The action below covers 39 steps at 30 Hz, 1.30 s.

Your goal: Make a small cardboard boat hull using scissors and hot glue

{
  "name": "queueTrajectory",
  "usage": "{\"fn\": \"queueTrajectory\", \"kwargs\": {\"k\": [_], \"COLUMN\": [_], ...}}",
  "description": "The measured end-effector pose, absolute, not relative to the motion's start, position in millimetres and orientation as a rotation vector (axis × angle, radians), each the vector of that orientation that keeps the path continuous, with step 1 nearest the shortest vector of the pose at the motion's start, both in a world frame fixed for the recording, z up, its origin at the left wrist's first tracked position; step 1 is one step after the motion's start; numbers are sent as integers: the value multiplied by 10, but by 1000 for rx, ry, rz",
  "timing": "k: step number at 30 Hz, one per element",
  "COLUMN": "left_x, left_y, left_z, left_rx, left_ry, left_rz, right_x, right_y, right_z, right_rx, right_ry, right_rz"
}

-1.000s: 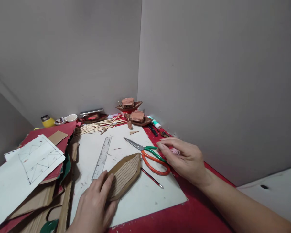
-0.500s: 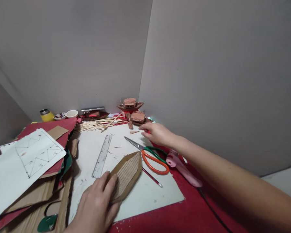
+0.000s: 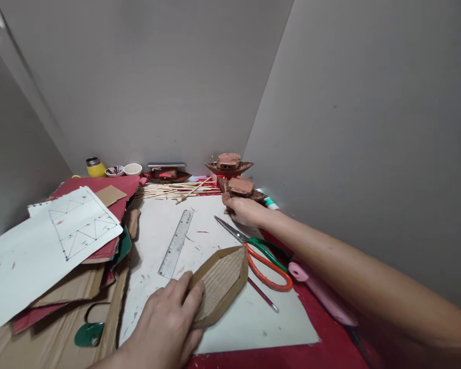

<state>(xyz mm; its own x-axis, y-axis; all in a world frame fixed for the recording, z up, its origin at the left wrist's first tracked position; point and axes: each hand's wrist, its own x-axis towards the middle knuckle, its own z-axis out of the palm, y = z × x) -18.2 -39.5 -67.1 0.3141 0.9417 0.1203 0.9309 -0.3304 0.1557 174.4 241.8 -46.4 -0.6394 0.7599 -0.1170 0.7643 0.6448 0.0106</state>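
In the head view my left hand [image 3: 171,318] grips the near left side of a cardboard boat hull [image 3: 225,282] with a ribbed floor, lying tilted on the white sheet. My right arm reaches across to the back, where my right hand [image 3: 246,211] is low at the near side of a brown model boat [image 3: 241,187]. Its fingers are bent together by a small brown piece [image 3: 226,197]; what lies between the fingertips is hidden. Scissors [image 3: 253,246] with green and orange handles rest between the hull and my right forearm, beside a pencil [image 3: 265,296].
A clear ruler [image 3: 175,243] lies left of the hull. Thin wooden sticks [image 3: 169,191] and another model boat [image 3: 229,163] are at the back. Stacked cardboard [image 3: 61,292] with a drawn sheet [image 3: 84,225] fills the left. A pink glue gun [image 3: 322,297] lies under my right forearm.
My right hand has lowered onto the table beside the brown model boat, its fingers drawing together. The left hand keeps its grip on the hull. The whole view has shifted, moving the scene rightward.
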Motion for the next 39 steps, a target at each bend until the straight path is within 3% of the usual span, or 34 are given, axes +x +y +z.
{"fn": "queueTrajectory", "kwargs": {"k": [14, 26, 39], "left_x": [-187, -198, -206], "left_y": [-365, -392, -330], "left_z": [-648, -683, -730], "left_rx": [2491, 2468, 2520], "left_ry": [1730, 1722, 1695], "left_rz": [207, 247, 179], "right_x": [1721, 1391, 662], "right_y": [2536, 2467, 2489], "right_z": [-374, -145, -519], "right_rx": [1218, 1183, 1130], "right_ry": [2591, 2671, 2770], "right_rz": [-217, -544, -512]}}
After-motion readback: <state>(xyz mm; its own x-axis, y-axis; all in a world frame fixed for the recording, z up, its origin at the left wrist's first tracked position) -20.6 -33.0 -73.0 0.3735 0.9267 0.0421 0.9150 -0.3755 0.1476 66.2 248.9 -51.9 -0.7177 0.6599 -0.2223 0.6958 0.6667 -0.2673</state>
